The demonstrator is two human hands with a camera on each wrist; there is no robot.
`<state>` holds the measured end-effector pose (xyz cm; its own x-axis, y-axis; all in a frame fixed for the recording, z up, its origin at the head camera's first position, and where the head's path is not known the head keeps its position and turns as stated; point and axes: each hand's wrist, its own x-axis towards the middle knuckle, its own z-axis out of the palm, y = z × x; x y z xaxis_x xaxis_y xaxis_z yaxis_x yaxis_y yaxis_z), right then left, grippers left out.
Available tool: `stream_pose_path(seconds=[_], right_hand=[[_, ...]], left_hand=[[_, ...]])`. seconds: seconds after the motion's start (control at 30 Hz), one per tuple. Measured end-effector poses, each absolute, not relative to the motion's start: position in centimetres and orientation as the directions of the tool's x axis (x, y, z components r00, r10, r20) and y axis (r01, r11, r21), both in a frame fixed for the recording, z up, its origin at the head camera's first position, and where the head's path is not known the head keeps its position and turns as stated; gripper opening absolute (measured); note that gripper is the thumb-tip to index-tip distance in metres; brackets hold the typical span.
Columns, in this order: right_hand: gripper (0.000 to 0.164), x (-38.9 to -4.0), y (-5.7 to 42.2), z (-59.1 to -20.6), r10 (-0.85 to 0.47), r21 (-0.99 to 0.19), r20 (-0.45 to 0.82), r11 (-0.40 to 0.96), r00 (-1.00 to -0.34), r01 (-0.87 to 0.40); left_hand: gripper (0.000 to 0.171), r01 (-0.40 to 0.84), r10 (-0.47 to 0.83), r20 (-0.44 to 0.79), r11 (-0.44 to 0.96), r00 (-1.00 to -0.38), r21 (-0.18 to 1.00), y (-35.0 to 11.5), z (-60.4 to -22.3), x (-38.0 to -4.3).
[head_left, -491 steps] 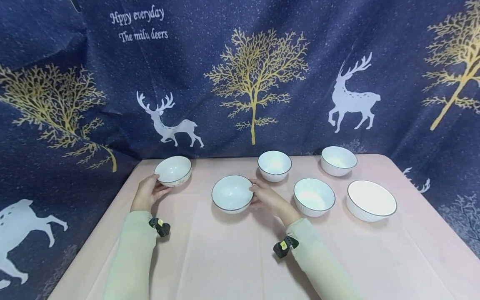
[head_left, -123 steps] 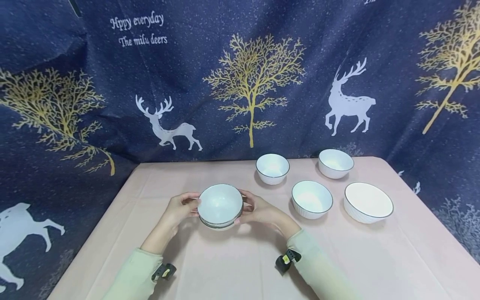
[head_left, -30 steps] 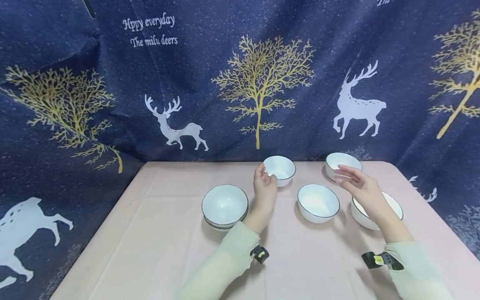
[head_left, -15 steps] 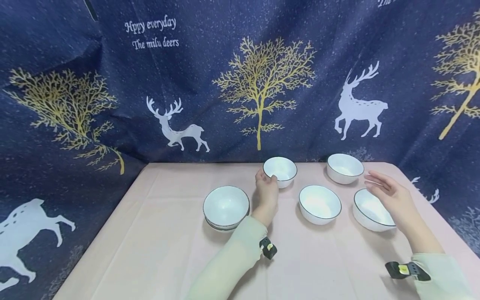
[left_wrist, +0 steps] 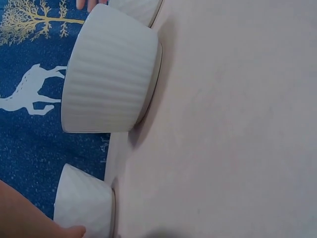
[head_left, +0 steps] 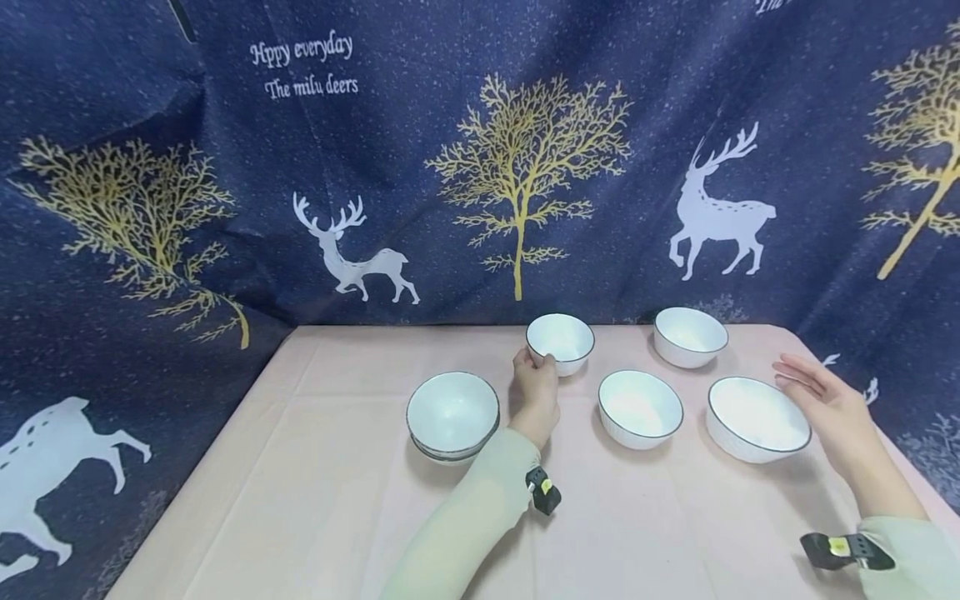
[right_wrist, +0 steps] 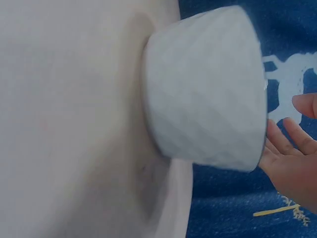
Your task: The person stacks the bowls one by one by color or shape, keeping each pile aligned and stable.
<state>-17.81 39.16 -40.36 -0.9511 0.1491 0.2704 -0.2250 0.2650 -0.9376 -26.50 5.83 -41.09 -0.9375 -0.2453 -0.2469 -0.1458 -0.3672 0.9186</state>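
My left hand (head_left: 537, 392) is at the small white bowl (head_left: 561, 337) at the back middle, thumb by its near side and fingers curled at its left. In the left wrist view this bowl (left_wrist: 81, 203) stands at the bottom left, with the thumb on its wall. My right hand (head_left: 828, 408), fingers loosely extended, hovers beside the right rim of the large white bowl (head_left: 757, 421). The right wrist view shows that bowl's diamond-textured wall (right_wrist: 205, 91) and the hand (right_wrist: 292, 158) past its rim, holding nothing. Left of centre, nested bowls (head_left: 452, 417) form a stack.
A ribbed white bowl (head_left: 640, 410) stands between the stack and the large bowl. Another white bowl (head_left: 690, 337) is at the back right. All rest on a pink tablecloth (head_left: 300, 500), with a blue deer-print curtain (head_left: 465, 217) behind its far edge.
Earlier, both hands brought two separate bowls together into the stack. Since then my left hand has reached the back middle bowl; my right hand has swung rightward, past the large bowl.
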Motion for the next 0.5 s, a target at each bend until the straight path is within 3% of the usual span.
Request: stream_pose_path(seconds=[0.5], right_hand=[[0.04,-17.5,41.4,-42.1,0.199,-0.982,0.178,0.09,-0.964,-0.163]], left_hand=[[0.063,-0.148,-0.269,-0.256,-0.365,-0.928,0.919,6.1,-42.2,-27.7]])
